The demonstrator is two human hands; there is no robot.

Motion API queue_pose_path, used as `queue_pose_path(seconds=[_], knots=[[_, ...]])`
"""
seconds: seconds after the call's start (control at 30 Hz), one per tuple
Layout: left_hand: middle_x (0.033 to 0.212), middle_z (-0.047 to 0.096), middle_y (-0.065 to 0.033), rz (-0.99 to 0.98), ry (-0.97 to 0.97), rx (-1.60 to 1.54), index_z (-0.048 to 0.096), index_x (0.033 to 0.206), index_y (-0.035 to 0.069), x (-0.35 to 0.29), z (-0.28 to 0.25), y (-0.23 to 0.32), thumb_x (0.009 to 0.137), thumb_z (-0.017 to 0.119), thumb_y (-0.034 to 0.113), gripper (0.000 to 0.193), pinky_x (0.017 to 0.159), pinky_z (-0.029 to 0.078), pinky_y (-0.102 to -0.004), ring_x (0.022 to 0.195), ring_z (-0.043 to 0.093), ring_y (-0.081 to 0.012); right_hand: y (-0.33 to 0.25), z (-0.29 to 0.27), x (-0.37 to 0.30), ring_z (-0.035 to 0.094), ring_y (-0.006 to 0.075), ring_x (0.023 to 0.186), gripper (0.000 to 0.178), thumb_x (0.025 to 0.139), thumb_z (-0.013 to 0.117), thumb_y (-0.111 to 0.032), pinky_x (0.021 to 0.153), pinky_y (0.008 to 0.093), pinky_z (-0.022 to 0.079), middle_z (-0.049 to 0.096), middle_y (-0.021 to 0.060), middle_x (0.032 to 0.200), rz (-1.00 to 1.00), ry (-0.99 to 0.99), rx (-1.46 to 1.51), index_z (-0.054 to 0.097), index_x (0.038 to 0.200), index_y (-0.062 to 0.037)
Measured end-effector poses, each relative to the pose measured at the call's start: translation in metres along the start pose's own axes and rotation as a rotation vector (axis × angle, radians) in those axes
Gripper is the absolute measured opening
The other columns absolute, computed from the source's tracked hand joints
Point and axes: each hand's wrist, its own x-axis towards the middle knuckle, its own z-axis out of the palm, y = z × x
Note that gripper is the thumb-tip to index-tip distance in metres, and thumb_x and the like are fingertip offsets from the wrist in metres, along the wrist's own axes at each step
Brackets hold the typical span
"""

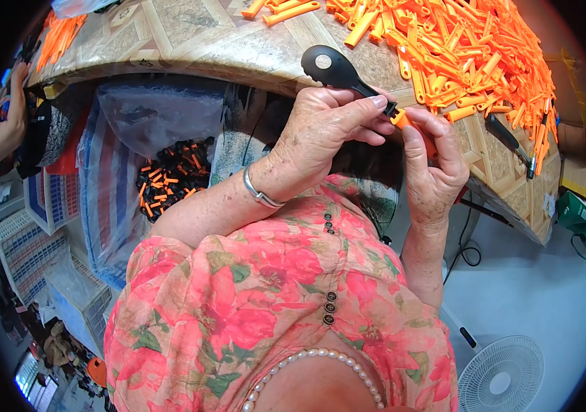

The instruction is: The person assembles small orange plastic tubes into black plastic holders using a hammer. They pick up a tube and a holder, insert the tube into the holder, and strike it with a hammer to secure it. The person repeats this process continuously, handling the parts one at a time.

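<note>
Left hand pinches neck of black spoon-shaped piece; right hand, close by, grips orange sleeve meeting it, both held near worktop edge. Best keep parts in line, press evenly, thumbs near joint; full seating cannot be told. Black piece smooth, rounded; sleeve plastic-looking, bright, like slender orange pieces heaped loosely on worktop, patterned in wood and stone tones.

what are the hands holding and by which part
The left hand holds a black spoon-shaped piece by its narrow stem; the right hand pinches an orange handle just behind its stem-facing end.
</note>
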Motion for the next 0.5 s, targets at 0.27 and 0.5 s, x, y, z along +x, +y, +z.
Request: queue_pose_path(seconds=[0.27,0.5], knots=[[0.096,0.068,-0.0089,0.039,-0.014,0.044,0.066,0.111,-0.002,-0.0014,0.0007,0.002,0.094,0.061,0.013,0.023,0.072,0.056,-0.0251,0.083,0.068,-0.0149,-0.0006,0.0021,0.0009,0.064,0.01,0.086,0.016,0.087,0.066,-0.001,0.073,0.0224,0.051,0.067,0.0053,0.095,0.013,-0.007,0.013,0.067,0.103,-0.0021],[0.093,0.069,-0.0086,0.052,-0.005,0.067,0.067,0.109,-0.002,-0.0029,-0.0006,0.0021,0.093,0.062,0.012,0.022,0.071,0.056,-0.0241,0.082,0.067,-0.0126,-0.0019,0.0059,-0.0011,0.063,0.0087,0.086,0.013,0.089,0.066,0.0,0.074,0.022,0.05,0.067,0.004,0.094,0.093,-0.013,0.123,0.066,0.102,-0.0006]])
